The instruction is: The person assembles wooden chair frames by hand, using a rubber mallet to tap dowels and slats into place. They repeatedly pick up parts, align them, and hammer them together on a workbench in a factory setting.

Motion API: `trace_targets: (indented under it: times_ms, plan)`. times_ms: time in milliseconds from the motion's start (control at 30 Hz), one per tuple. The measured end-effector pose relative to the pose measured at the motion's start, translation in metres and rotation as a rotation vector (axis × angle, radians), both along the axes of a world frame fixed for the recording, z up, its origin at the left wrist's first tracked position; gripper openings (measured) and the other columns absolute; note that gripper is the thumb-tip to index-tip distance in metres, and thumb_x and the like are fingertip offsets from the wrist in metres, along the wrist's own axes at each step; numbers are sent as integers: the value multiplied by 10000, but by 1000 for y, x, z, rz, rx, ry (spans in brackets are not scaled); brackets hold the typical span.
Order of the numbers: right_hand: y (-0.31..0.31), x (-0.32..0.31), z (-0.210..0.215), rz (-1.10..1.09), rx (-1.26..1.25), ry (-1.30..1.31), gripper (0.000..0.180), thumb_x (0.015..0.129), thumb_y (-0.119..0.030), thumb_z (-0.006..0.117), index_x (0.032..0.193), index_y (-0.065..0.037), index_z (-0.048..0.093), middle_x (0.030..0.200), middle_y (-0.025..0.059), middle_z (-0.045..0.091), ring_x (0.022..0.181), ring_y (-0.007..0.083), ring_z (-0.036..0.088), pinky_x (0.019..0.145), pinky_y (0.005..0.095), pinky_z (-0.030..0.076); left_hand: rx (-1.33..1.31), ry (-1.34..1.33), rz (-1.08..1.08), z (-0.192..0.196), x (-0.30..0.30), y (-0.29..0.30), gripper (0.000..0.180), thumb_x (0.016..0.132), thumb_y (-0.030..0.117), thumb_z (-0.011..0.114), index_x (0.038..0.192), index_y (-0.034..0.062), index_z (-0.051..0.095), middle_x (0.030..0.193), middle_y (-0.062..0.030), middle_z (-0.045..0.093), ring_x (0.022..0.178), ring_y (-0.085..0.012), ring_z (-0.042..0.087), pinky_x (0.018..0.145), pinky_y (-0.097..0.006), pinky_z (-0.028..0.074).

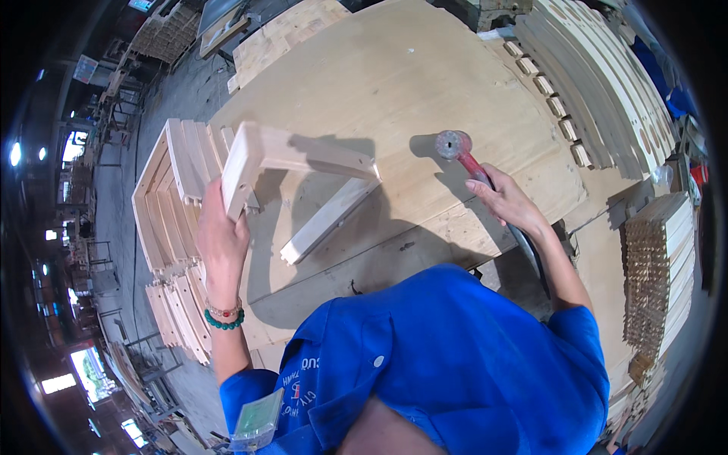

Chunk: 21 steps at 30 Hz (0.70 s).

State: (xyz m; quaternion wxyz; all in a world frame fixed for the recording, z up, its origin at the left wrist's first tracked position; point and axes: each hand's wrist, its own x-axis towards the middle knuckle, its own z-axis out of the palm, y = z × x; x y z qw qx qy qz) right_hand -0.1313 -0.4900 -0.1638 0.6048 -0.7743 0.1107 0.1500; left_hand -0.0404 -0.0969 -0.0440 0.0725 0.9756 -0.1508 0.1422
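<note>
Two hands: left [220, 235] holds wooden frame [303, 189], right [506, 201] hammer [459, 148].

A pale, unfinished wooden frame [303, 178] is seen on a light tan plywood table [425, 83], a red-handled mallet [462, 155] at right, a bright blue shirt [455, 364] near, and green and red-beaded bracelets [224, 316] at left.

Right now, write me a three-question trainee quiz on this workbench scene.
1. Which hand grips the mallet?
2. True or false: the wooden frame piece lies flat and untouched on the plywood bench.
3. Where do the finished slatted frames lie: A) at the person's left, B) on the person's lap, C) under the mallet?

Key: 1. The right hand. 2. False; the left hand holds one end of it. 3. A.
</note>
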Motion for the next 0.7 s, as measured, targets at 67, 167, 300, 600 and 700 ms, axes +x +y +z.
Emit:
trace_targets:
  times_ms: [67, 167, 300, 600, 700]
  plan:
    - [0, 14, 23, 80, -27, -23, 463, 917, -383, 572, 1193, -18, 501, 594, -40, 425, 432, 45, 418, 360, 220, 333, 73, -56, -115, 17, 2, -16, 536, 703, -33, 613, 1206, 78, 466, 1049, -173, 578, 948, -386, 577, 774, -429, 486]
    - [3, 41, 96, 110, -44, -85, 525, 902, -436, 573, 1220, -22, 511, 640, -24, 478, 449, 43, 443, 364, 207, 352, 154, -67, -159, 31, 10, -32, 552, 685, -32, 626, 1200, 91, 473, 983, -156, 573, 890, -355, 591, 720, -427, 495]
    - [6, 68, 218, -38, -63, -710, 301, 942, -347, 513, 963, -49, 551, 667, -24, 495, 451, 36, 420, 383, 177, 306, 217, -91, -168, 39, 16, -44, 471, 720, 6, 610, 1160, 87, 465, 876, -143, 561, 802, -334, 604, 676, -426, 493]
    - [62, 79, 220, 442, -356, -156, 556, 895, -598, 467, 747, -65, 527, 535, -22, 395, 415, 62, 411, 364, 221, 328, 81, -131, -378, 36, 24, -44, 248, 808, 52, 533, 1053, 64, 496, 806, -124, 551, 735, -308, 604, 629, -418, 479]
    - [58, 75, 264, 244, -446, -212, 493, 898, -573, 480, 842, -88, 549, 568, -64, 371, 423, 28, 326, 355, 191, 265, 208, -280, -363, 35, 33, -35, 208, 794, 28, 545, 994, 49, 494, 799, -128, 563, 739, -305, 609, 626, -425, 483]
